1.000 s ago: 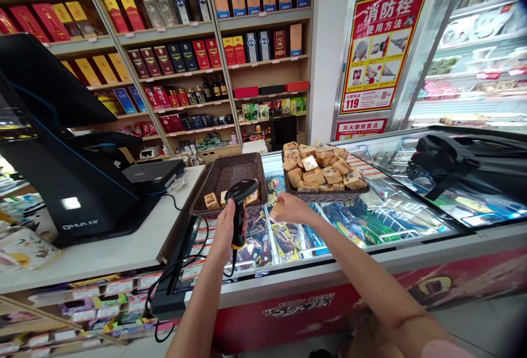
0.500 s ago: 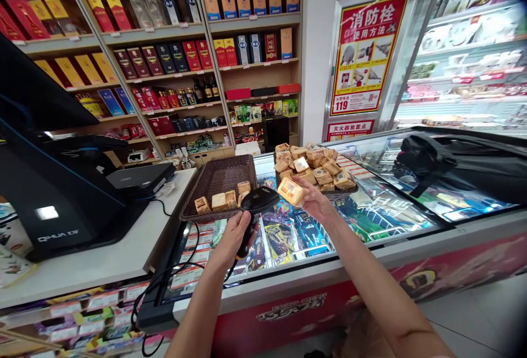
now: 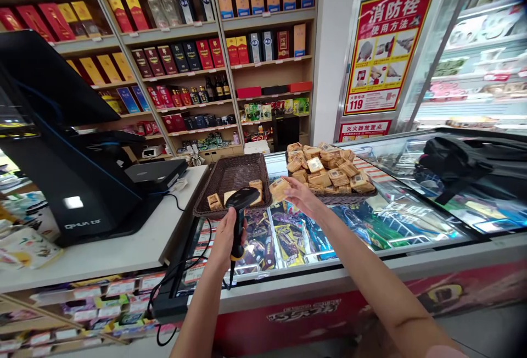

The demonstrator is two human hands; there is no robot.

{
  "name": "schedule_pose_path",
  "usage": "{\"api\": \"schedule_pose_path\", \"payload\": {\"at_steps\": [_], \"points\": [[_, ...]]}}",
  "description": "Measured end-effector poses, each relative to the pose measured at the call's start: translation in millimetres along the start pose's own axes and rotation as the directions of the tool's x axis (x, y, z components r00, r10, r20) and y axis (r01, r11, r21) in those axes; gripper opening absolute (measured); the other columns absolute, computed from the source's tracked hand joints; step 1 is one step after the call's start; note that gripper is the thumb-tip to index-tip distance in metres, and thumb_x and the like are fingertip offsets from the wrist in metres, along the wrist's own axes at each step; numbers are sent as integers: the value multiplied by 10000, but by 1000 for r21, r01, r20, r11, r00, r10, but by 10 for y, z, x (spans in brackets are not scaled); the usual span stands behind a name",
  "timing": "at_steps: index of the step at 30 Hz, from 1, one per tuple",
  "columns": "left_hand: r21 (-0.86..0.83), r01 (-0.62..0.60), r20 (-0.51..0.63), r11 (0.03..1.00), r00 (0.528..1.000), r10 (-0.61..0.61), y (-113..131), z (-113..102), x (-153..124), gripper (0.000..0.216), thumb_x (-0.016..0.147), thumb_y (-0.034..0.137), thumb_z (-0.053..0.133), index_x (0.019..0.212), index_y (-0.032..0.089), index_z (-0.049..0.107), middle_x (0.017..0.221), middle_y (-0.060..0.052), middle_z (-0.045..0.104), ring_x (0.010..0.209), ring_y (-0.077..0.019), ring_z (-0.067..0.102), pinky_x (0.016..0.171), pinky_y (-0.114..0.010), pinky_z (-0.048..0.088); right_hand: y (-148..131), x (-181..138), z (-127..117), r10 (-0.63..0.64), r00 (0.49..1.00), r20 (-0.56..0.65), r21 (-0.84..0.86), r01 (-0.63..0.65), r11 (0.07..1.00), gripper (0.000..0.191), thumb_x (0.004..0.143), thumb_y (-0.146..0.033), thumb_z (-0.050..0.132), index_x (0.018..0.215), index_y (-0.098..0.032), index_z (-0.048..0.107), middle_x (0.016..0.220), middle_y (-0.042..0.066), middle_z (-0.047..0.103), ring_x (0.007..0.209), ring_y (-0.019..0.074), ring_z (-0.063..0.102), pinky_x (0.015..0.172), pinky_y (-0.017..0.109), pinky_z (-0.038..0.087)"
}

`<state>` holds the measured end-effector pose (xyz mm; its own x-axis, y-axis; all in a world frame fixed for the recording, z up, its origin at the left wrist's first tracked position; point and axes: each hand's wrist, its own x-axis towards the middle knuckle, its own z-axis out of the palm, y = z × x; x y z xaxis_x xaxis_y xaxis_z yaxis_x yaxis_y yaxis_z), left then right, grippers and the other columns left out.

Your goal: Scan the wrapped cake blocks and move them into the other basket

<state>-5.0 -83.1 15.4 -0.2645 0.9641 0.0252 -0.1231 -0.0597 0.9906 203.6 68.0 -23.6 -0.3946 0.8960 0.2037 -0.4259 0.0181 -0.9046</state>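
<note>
Smooth plastic scanner (image 3: 242,198) — woven basket (image 3: 236,173)

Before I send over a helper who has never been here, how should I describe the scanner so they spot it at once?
Find the red-fronted, glass-topped freezer. Over its left part, in front of the wicker basket holding a few tan packets, look at the left hand's grip. The scanner there is black and pistol-shaped, with yellow near its handle's foot, unlike the packets.

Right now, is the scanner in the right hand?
No, the left hand grips the scanner, while the right hand holds a packet.
</note>
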Motion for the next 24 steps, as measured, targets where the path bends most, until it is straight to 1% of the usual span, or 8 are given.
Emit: {"api": "schedule_pose_path", "payload": {"at_steps": [3, 6, 9, 12, 15, 18, 22, 24], "points": [[-43, 12, -96, 999, 995, -17, 64, -188, -13, 645, 765, 789, 579, 906, 161, 624, 714, 13, 580, 454, -69, 455, 404, -195, 348, 125, 401, 381, -21, 996, -91, -310, -8, 951, 642, 606, -394, 836, 1195, -250, 626, 1157, 41, 654, 1032, 212, 642, 917, 335, 524], [-49, -14, -138, 999, 990, 7, 120, -352, -16, 641, 786, 791, 550, 843, 156, 615, 693, 17, 565, 454, -67, 440, 410, -197, 362, 288, 817, 720, -100, 958, -267, -605, -86, 791, 692, 535, -430, 852, 1156, -209, 642, 1166, 81, 633, 1041, 255, 627, 920, 353, 513], [-30, -56, -150, 998, 987, 51, 165, -456, -9, 625, 809, 777, 537, 839, 158, 618, 694, 11, 577, 458, -70, 432, 410, -198, 363, 441, 1130, 928, -144, 917, -373, -666, -156, 730, 690, 566, -493, 834, 1142, -173, 629, 1207, 135, 594, 1060, 297, 622, 944, 382, 502], [-13, -48, -159, 999, 986, 45, 199, -486, 15, 638, 811, 786, 521, 815, 156, 621, 610, 15, 551, 453, -82, 422, 412, -198, 358, 525, 1280, 951, -238, 909, -344, -675, -63, 736, 677, 683, -555, 757, 1208, -169, 574, 1245, 153, 558, 1106, 299, 604, 984, 406, 485], [-26, -38, -154, 999, 987, 33, 201, -449, 57, 645, 785, 798, 542, 765, 156, 611, 579, 19, 534, 454, -85, 420, 415, -200, 358, 476, 1264, 765, -359, 902, -238, -730, 78, 679, 601, 794, -510, 671, 1270, -175, 521, 1304, 156, 502, 1113, 258, 602, 975, 382, 495], [-57, -27, -130, 998, 991, 19, 168, -360, 103, 655, 756, 806, 572, 775, 152, 619, 605, 15, 557, 451, -81, 425, 422, -203, 367, 268, 1110, 391, -472, 863, -179, -878, 75, 472, 466, 860, -392, 608, 1262, -172, 525, 1293, 149, 501, 1149, 261, 576, 1001, 390, 476], [-75, 17, -105, 997, 994, -25, 115, -210, 146, 673, 715, 819, 601, 818, 155, 630, 629, 12, 585, 435, -79, 435, 405, -202, 355, -75, 803, -265, -600, 763, -240, -969, -227, 98, 438, 895, -327, 570, 1274, -112, 531, 1297, 213, 515, 1232, 365, 491, 1032, 482, 404], [-83, 34, -98, 996, 994, -42, 93, -141, 164, 677, 694, 823, 617, 818, 158, 628, 643, 12, 592, 434, -79, 440, 391, -201, 343, -179, 663, -583, -555, 764, -330, -915, -404, -11, 488, 882, -337, 601, 1280, -63, 531, 1312, 275, 511, 1250, 424, 462, 1014, 524, 382]]}}
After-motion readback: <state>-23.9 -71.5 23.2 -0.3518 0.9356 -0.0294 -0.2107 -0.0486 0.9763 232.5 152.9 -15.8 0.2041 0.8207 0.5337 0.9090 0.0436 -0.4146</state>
